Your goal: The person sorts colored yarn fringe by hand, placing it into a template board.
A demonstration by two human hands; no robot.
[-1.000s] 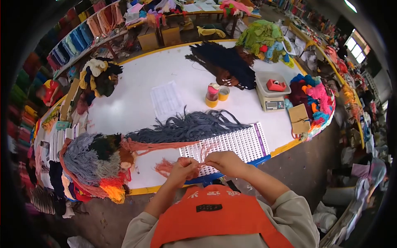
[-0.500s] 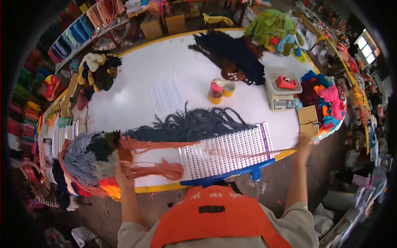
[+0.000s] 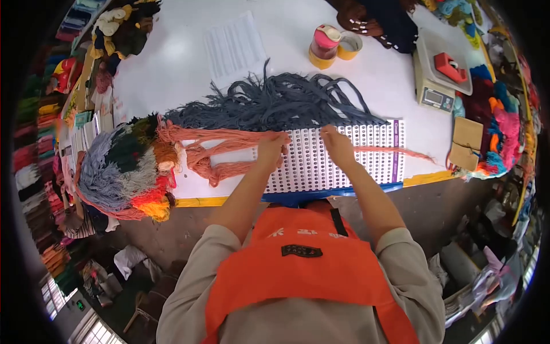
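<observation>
A white perforated card (image 3: 309, 166) with rows of holes lies at the table's front edge, a blue clip bar (image 3: 344, 192) along its near side. My left hand (image 3: 271, 151) is closed at the card's left part, on the end of a bundle of salmon-pink yarn (image 3: 223, 136) stretching from the left. Over the middle of the card, my right hand (image 3: 339, 147) has its fingertips drawn together; whatever they hold is too small to make out. A thin salmon strand (image 3: 395, 150) runs from beneath the right hand past the card's right edge. Dark grey-blue yarn (image 3: 269, 103) lies just behind the card.
Mixed yarn hanks (image 3: 117, 172) are heaped at left. A printed sheet (image 3: 235, 49), a pink-lidded jar (image 3: 324, 47) and a tape roll (image 3: 349, 45) lie farther back. At right stand a scale (image 3: 435, 94), a cardboard piece (image 3: 466, 140) and bright yarn (image 3: 507, 129).
Both hands have come inward over the card, the left from the yarn heap and the right from near the cardboard. The camera view has tilted downward.
</observation>
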